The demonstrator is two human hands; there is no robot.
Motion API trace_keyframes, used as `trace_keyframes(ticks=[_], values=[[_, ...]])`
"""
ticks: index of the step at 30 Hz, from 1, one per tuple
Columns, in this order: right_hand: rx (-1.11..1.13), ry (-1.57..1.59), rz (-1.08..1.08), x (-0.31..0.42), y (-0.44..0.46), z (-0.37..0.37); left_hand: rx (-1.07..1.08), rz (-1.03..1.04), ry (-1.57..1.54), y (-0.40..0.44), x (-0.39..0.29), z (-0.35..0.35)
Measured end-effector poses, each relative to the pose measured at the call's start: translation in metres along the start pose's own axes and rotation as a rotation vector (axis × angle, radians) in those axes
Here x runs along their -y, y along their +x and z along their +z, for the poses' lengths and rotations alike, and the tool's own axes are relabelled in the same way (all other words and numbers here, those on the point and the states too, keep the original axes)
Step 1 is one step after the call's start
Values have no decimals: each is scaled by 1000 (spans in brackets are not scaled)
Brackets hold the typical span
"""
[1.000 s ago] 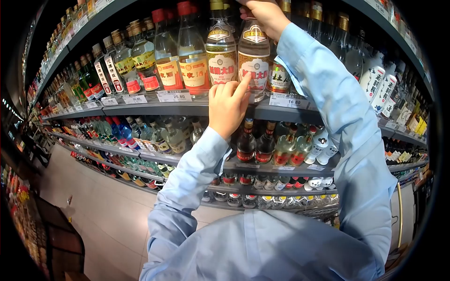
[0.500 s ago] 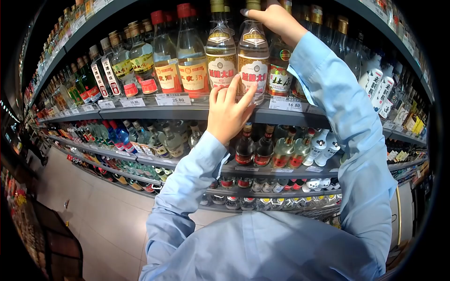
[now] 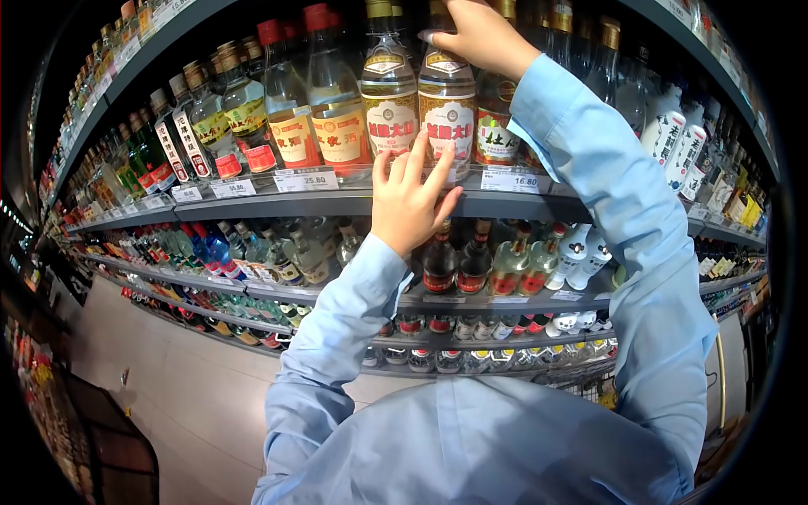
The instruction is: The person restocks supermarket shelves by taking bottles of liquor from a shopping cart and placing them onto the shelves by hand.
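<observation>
Two clear bottles with white, gold and red labels stand side by side on the shelf, a left one and a right one. My right hand is closed around the neck of the right bottle, its thumb at the front. My left hand is raised before the shelf edge with its fingers spread, the fingertips over the lower labels of both bottles. Whether those fingertips touch the glass is hard to tell. Right of the held bottle stands a bottle with a green and white label.
Red-capped bottles stand to the left, white bottles to the right. The grey shelf edge carries price tags. Lower shelves hold dark bottles and others. Tiled floor lies at the lower left.
The fingers of my left hand have spread, and the thumb now shows apart at the right. My right hand has come lower around the neck of the right bottle. The shelf view has shifted slightly left.
</observation>
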State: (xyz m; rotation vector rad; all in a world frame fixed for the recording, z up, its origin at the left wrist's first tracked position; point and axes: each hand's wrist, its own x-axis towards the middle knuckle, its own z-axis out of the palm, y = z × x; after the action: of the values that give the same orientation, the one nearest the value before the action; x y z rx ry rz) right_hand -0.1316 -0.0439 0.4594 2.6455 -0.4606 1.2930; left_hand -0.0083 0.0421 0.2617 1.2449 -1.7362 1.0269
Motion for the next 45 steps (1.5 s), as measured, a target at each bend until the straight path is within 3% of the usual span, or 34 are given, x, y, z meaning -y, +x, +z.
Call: trace_keyframes(ticks=[3, 9, 15, 16, 18, 22, 24, 32, 35, 38, 40, 42, 44, 45], values=[[-47, -73, -52, -5, 1, 5, 12, -9, 8, -1, -1, -1], [22, -15, 41, 4, -2, -4, 6, -21, -7, 0, -3, -1], [-82, -179, -42, 12, -11, -11, 67, -32, 23, 0, -7, -15], [-383, -398, -273, 11, -19, 0, 63, -41, 14, -1, -7, -18], [-499, -301, -344, 9, -38, 16, 52, -58, -10, -4, -7, -22], [-354, -310, -302, 28, -99, 43, 58, -142, 11, -12, -1, -17], [-254, -310, -208, 30, -118, 58, 83, -131, 36, -14, 4, -15], [-222, -59, 79, 69, -196, 68, 63, -102, -151, -36, -7, -34], [-57, 120, 277, 94, -281, 87, 177, -160, -428, -104, -29, -45], [341, 196, 707, 124, -391, 99, 499, -220, -552, -216, -52, -47], [500, 191, 831, 145, -472, 94, 655, -342, -617, -304, -64, -53], [357, 242, 872, 172, -526, 82, 718, -340, -671, -345, -75, -71], [447, 187, 1179, 199, -539, 59, 808, -379, -768, -379, -90, -85], [397, 184, 1228, 207, -543, 54, 816, -342, -800, -383, -95, -87]])
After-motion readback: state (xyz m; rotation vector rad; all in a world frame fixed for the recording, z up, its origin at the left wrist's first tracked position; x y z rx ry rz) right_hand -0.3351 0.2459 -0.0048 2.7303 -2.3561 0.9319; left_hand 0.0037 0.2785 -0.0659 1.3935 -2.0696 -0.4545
